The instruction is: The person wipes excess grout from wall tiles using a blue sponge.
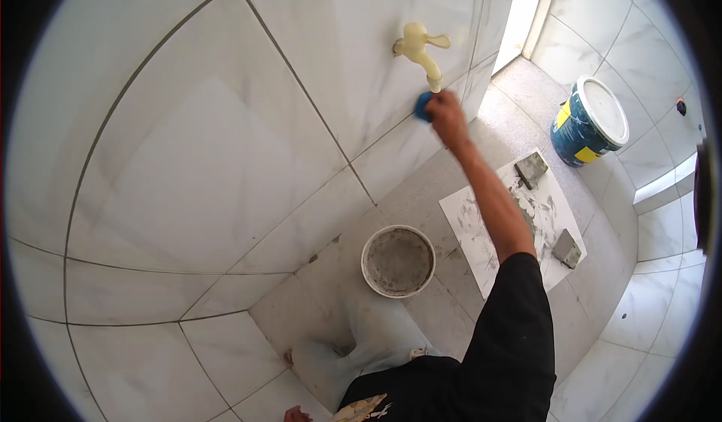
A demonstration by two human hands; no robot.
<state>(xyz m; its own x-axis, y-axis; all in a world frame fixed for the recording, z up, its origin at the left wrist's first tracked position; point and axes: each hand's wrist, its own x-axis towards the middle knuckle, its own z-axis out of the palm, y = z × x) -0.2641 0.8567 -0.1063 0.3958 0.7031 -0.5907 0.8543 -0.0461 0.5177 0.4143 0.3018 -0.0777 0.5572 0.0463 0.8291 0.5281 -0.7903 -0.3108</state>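
With my arm stretched forward, my right hand (pixel 447 119) is closed on a small blue sponge (pixel 424 107), blurred at its edges. It is at the white marble-look tiled wall (pixel 218 159), right under the spout of a cream tap (pixel 421 52). Whether the sponge presses on the tiles cannot be made out. Low at the bottom edge, my left hand (pixel 298 414) shows only in part, close to my black shirt; its fingers are mostly cut off by the frame.
A round white bucket (pixel 365 275) with grey cement-like residue stands on the floor before my legs. Right of it, a smeared white board (pixel 470 230) bears two grey-coated blocks (pixel 531 169) and some grey paste. Farther back is a lidded blue paint bucket (pixel 575 138), near a bright doorway.
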